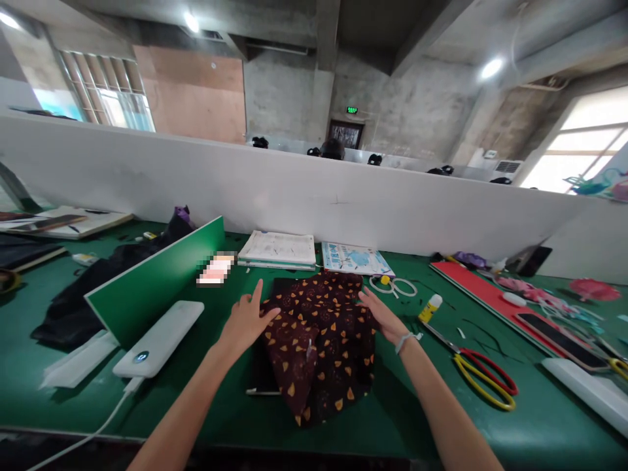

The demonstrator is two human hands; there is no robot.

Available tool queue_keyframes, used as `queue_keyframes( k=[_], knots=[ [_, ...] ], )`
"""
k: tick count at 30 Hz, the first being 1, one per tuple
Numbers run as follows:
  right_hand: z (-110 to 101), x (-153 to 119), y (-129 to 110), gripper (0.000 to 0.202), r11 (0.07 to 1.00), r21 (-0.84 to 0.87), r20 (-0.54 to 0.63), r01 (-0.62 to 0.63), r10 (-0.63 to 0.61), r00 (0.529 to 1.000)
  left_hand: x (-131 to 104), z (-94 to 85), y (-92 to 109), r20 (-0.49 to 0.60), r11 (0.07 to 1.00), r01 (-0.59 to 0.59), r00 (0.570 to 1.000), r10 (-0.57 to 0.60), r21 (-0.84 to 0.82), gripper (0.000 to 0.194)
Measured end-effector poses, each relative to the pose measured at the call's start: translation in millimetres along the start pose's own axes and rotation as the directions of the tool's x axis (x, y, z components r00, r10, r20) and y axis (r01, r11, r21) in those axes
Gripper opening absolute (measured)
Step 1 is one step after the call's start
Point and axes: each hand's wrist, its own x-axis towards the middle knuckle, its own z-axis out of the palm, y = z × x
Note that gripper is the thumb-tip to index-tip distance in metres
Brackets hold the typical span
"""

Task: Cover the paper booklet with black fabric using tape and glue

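A dark maroon cloth [338, 340] printed with small orange-yellow shapes lies rumpled in front of me, its left part folded over. Under it, a flat black item [262, 366] shows along the left side. My left hand [249, 315] is at the cloth's left edge, fingers spread, index stretched forward and thumb over the fabric. On the opposite side, my right hand [383, 317] rests against the right edge with its fingers extended; some fingertips are hidden. A pale band circles the right wrist.
Scissors [483, 376] with red and yellow handles and a glue stick [430, 309] lie to the right. At left are a white power bank [159, 340] with a cable and an upright green board [161, 281]. Books [277, 250] sit before the white partition [294, 183].
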Motion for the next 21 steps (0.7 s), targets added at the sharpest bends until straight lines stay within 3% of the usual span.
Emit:
queue_keyframes(
  k=[3,6,8,11,12,14,16,17,19,21],
  knots=[
    [1,-1,2,0.079,1.0,-0.002,0.054,0.007,-0.006,0.999,17,0.9,-3,0.012,0.996,0.008,1.0,-0.007,-0.088,0.085],
    [2,5,-8,0.058,0.998,-0.011,0.084,0.069,-0.067,0.994,31,-2.4,-3,-0.037,0.978,-0.038,0.999,0.031,-0.206,0.07],
    [2,15,-28,0.037,0.99,-0.008,0.066,0.138,-0.137,0.988,41,-12.5,4,-0.105,0.953,-0.098,0.992,0.071,-0.285,0.062],
    [-2,35,-79,0.028,0.965,0.033,0.01,0.259,-0.26,0.966,61,-43.5,29,-0.232,0.882,-0.224,0.963,0.136,-0.414,0.061],
    [-5,39,-99,0.03,0.952,0.057,-0.011,0.301,-0.301,0.954,66,-56.7,40,-0.295,0.837,-0.287,0.942,0.158,-0.467,0.062],
    [-13,39,-132,0.033,0.908,0.106,-0.061,0.404,-0.4,0.914,73,-82.1,60,-0.481,0.536,-0.487,0.861,0.164,-0.69,0.061],
    [-21,29,-148,0.031,0.83,0.08,-0.096,0.552,-0.545,0.833,70,-99.3,73,-0.534,0.329,-0.556,0.83,0.163,-0.763,0.061],
    [-24,22,-147,0.029,0.815,0.041,-0.08,0.578,-0.574,0.815,66,-102.9,74,-0.529,0.29,-0.551,0.834,0.159,-0.783,0.06],
    [-28,7,-129,0.027,0.844,-0.064,0.05,0.532,-0.53,0.847,51,-99.1,67,-0.463,0.354,-0.485,0.874,0.15,-0.8,0.055],
    [-31,-6,-97,0.038,0.915,-0.161,0.29,0.369,-0.314,0.904,36,-84.4,49,-0.314,0.556,-0.338,0.939,0.141,-0.76,0.052]
  ],
)
